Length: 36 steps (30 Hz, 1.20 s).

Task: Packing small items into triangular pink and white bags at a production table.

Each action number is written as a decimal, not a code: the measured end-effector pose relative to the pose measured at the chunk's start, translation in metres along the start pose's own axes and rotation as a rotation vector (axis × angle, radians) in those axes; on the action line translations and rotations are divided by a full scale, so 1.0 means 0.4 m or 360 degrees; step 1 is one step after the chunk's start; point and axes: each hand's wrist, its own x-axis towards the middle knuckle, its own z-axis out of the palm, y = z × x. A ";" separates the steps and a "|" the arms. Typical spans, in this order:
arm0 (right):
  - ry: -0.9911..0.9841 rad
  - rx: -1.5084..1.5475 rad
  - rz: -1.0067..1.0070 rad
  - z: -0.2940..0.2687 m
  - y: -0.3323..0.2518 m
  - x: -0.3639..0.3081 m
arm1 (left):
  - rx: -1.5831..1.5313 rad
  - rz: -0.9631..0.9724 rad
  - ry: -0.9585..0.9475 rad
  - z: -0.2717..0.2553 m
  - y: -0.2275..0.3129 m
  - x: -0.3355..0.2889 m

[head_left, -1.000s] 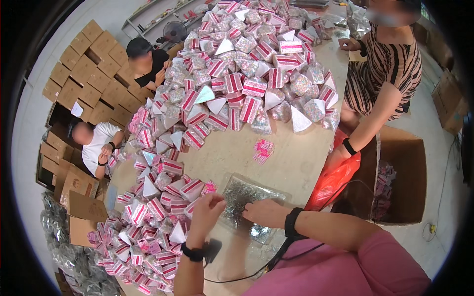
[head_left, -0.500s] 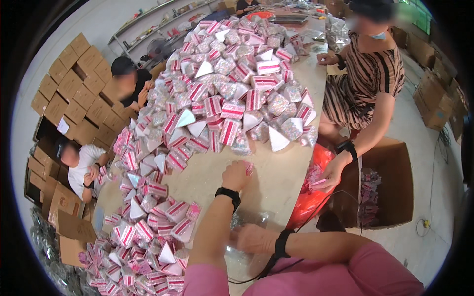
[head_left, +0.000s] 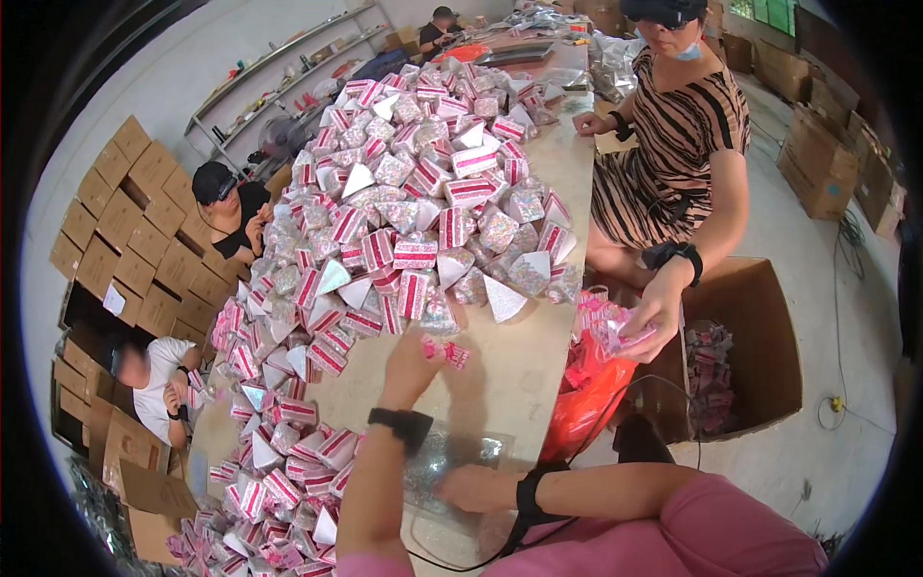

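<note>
While stacked brown cartons line the wall at far left, pink-and-white striped boxes heap across the surface — crowding my left hand, its grip pinching a small pink packet. My right hand lies flat, fingers spread, on a clear glittery bag — beyond, a red bag.

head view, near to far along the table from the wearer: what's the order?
Right hand on clear bags → left hand → small pink packet → heap of pink-striped packets
</note>
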 end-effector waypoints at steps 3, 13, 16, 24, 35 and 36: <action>0.0140 0.0174 0.0150 0.003 0.000 0.011 | -0.0115 -0.0030 0.0164 -0.092 0.059 -0.030; 0.0080 0.1458 0.0511 -0.056 -0.027 -0.017 | -0.1548 -0.0429 0.0611 -0.220 0.112 -0.249; -0.0029 0.1606 0.0578 -0.115 -0.060 -0.037 | -0.1702 -0.0320 0.0715 -0.234 0.129 -0.326; 0.0513 0.1892 0.0531 -0.248 -0.066 -0.160 | -0.2214 -0.0394 0.0427 -0.150 0.189 -0.436; 0.1365 0.1926 0.0617 -0.332 -0.090 -0.287 | -0.1999 -0.0514 -0.0095 -0.043 0.387 -0.390; 0.1385 0.1931 0.0604 -0.331 -0.094 -0.290 | -0.1969 -0.0538 -0.0119 -0.052 0.404 -0.392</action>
